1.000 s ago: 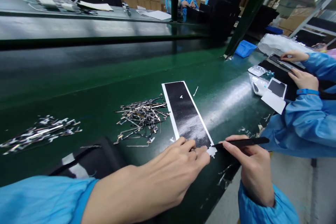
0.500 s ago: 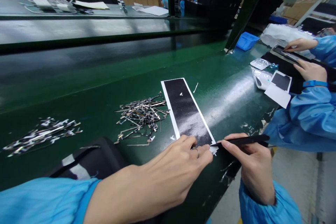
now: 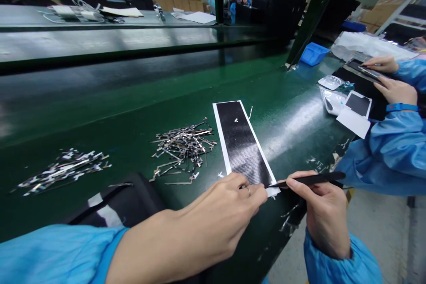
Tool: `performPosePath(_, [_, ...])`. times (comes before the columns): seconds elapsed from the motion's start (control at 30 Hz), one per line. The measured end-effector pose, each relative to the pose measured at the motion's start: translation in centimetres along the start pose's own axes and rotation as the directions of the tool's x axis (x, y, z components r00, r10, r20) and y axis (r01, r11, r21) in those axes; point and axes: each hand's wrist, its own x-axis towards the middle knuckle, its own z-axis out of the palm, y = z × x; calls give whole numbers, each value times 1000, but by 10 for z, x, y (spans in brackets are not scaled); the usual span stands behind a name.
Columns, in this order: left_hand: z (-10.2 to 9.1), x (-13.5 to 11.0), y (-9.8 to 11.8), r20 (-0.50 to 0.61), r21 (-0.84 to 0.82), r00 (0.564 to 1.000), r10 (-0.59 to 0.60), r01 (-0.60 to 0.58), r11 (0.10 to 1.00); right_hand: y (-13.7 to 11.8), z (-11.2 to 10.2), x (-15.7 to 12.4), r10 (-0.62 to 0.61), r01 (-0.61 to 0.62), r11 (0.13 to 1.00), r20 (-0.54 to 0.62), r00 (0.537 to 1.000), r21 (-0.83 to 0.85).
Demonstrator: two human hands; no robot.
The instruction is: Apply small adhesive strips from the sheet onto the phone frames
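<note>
A long black sheet [image 3: 238, 135] with a white border lies on the green bench, a small white T-shaped piece [image 3: 236, 120] on its far part. My left hand [image 3: 234, 211], wearing a ring, rests over the sheet's near end with fingers curled and pressed together; whatever they grip is hidden under them. Black tweezers [image 3: 313, 179] are pinched in my right hand [image 3: 324, 213], pointing left, their tips at the sheet's near right corner beside my left fingertips. Left of the sheet is a loose pile of thin metallic flex-cable-like strips [image 3: 184, 144].
A second strip pile [image 3: 66, 168] lies far left, behind a black padded object [image 3: 133, 197] with grey tape. At right, a co-worker's hands [image 3: 396, 86] work near plastic bags [image 3: 333, 100] and a white card [image 3: 353, 121]. A blue bin [image 3: 313, 54] stands by a green post [image 3: 313, 22].
The view has shifted slightly, moving the scene right and down. My left fingertips have drawn back a little from the sheet's near right corner, showing more white border. The tweezers stay at that corner.
</note>
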Motion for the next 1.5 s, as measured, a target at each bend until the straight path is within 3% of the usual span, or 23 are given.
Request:
performPosePath(0.1, [3, -2, -1, -38, -2, 999, -26, 26, 1000, -2, 0, 2, 28, -29, 998, 12, 1000, 53])
performPosePath(0.3, [3, -3, 4, -84, -31, 996, 28, -31, 999, -6, 1, 2, 60, -60, 991, 3, 998, 115])
performPosePath(0.37, [-2, 1, 7, -183, -124, 983, -33, 11, 992, -8, 1, 0, 58, -55, 990, -21, 998, 126])
performPosePath(0.43, [-8, 5, 8, -274, -334, 941, -197, 99, 938, -11, 2, -3, 57, -48, 986, -55, 997, 159])
performPosePath(0.47, [-12, 7, 8, -281, -480, 908, -312, 148, 865, -13, 4, -4, 55, -40, 982, -75, 996, 185])
performPosePath(0.53, [-17, 10, 6, -177, -756, 841, -511, 216, 617, -16, 10, -6, 43, -13, 970, -119, 992, 241])
performPosePath(0.63, [-20, 10, 2, -34, -952, 801, -598, 157, 264, -19, 22, -10, -11, 62, 958, -180, 984, 280])
performPosePath(0.7, [-19, 9, 0, -7, -982, 797, -603, 107, 153, -18, 30, -12, -64, 121, 954, -207, 976, 276])
performPosePath(0.77, [-18, 7, 0, 15, -990, 794, -608, 98, 104, -17, 37, -14, -118, 180, 949, -236, 964, 259])
performPosePath(0.93, [-16, 9, 1, 90, -990, 816, -570, 137, 40, -16, 44, -17, -97, 203, 937, -347, 933, 284])
performPosePath(1.23, [-18, 13, 1, 168, -960, 806, -567, 264, 91, -20, 49, -19, -110, 211, 957, -422, 900, 201])
performPosePath(1.5, [-17, 11, 2, 174, -955, 823, -541, 275, 111, -6, 38, -21, -365, 357, 931, -281, 888, -82])
